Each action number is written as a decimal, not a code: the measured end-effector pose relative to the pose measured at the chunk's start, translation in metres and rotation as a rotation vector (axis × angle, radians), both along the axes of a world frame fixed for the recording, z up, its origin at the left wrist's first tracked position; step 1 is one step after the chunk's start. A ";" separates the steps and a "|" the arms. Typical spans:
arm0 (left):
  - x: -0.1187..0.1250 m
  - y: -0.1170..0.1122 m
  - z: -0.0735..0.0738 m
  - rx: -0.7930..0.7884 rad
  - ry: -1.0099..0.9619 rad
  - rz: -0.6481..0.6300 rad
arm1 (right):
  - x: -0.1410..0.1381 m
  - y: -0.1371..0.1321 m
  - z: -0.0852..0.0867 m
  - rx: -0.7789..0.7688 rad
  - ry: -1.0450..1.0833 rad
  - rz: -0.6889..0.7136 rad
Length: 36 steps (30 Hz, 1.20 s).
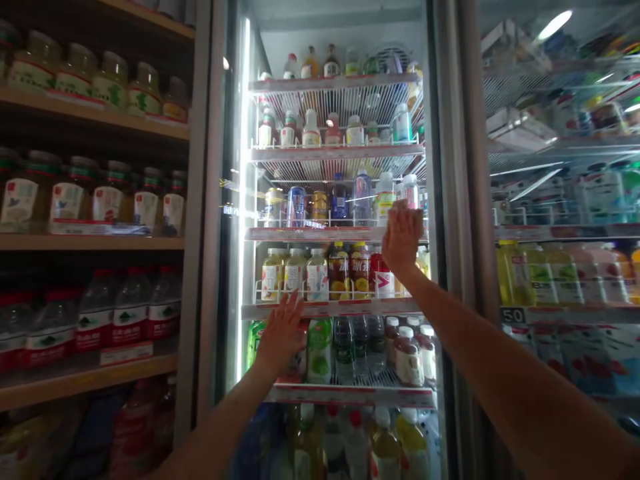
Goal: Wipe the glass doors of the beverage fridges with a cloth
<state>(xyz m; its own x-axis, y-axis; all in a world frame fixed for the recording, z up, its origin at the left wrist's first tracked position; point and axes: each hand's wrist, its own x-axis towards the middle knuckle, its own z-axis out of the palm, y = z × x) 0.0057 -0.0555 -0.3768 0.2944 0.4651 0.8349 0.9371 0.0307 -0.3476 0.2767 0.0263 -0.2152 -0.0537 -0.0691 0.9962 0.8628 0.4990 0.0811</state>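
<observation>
My left hand [281,337] is raised in front of the lower shelves of a drinks cooler, its fingers extended upward and slightly apart. Behind its fingertips runs a shelf edge with several white-capped bottles [295,277]. Higher up, my right hand [401,243] reaches in front of the middle shelf edge, palm toward the cooler. A brownish blur at its fingertips may be a reflection in the glass door [340,20]. No held object is visible in either hand. Whether the palms touch the glass cannot be made out.
Wooden shelves [90,243] with several jars and water bottles stand on the left. Another cooler section with yellow drink bottles [513,273] is on the right. Metal door frames [457,167] separate the sections. More bottles [383,440] stand low in the middle cooler.
</observation>
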 end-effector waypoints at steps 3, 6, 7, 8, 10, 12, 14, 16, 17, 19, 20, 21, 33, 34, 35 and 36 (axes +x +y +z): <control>0.000 0.000 0.000 0.001 -0.017 -0.009 | -0.023 -0.008 -0.017 0.003 -0.450 0.036; 0.000 0.000 0.000 0.007 -0.025 -0.022 | -0.029 -0.014 -0.034 0.021 -0.868 0.069; 0.000 0.000 0.000 0.009 -0.024 -0.020 | -0.026 -0.013 -0.034 0.014 -0.818 0.062; 0.001 0.000 0.000 0.009 -0.022 -0.016 | -0.021 -0.011 -0.031 -0.002 -0.670 0.048; 0.001 0.000 0.000 0.011 -0.017 -0.010 | -0.013 -0.007 -0.021 -0.030 -0.261 0.020; 0.001 0.000 0.000 0.017 -0.019 -0.014 | -0.015 -0.006 -0.020 -0.031 -0.115 0.028; 0.001 -0.001 0.000 0.025 -0.022 -0.021 | -0.025 -0.009 -0.034 -0.008 -0.364 0.069; 0.001 -0.001 0.000 0.026 -0.015 -0.025 | -0.034 -0.012 -0.055 0.024 -0.762 0.117; 0.001 -0.002 0.001 0.023 -0.009 -0.024 | -0.035 -0.013 -0.063 0.036 -0.890 0.134; 0.001 -0.002 0.001 0.016 -0.003 -0.017 | -0.029 -0.011 -0.070 0.041 -0.841 0.137; 0.001 -0.002 0.001 0.011 -0.003 -0.014 | -0.025 -0.009 -0.069 0.034 -0.669 0.123; 0.001 -0.001 0.001 0.005 -0.005 -0.011 | -0.020 -0.007 -0.067 0.022 -0.451 0.104; 0.003 -0.003 0.002 -0.014 -0.012 -0.001 | -0.023 -0.014 -0.097 -0.083 -0.365 0.062; 0.003 -0.003 0.002 -0.016 -0.016 0.004 | -0.024 -0.012 -0.098 -0.087 -0.295 0.050; 0.003 -0.003 0.002 -0.020 -0.019 0.011 | -0.026 -0.012 -0.101 -0.075 -0.308 0.054; 0.004 -0.004 0.003 -0.023 -0.021 0.017 | -0.028 -0.011 -0.106 -0.055 -0.396 0.070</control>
<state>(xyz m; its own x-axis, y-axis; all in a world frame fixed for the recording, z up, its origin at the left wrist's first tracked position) 0.0096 -0.0595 -0.3742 0.2683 0.4894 0.8298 0.9438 0.0392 -0.3283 0.2488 0.0148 -0.3214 -0.4309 -0.0335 0.9018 0.7341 0.5681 0.3719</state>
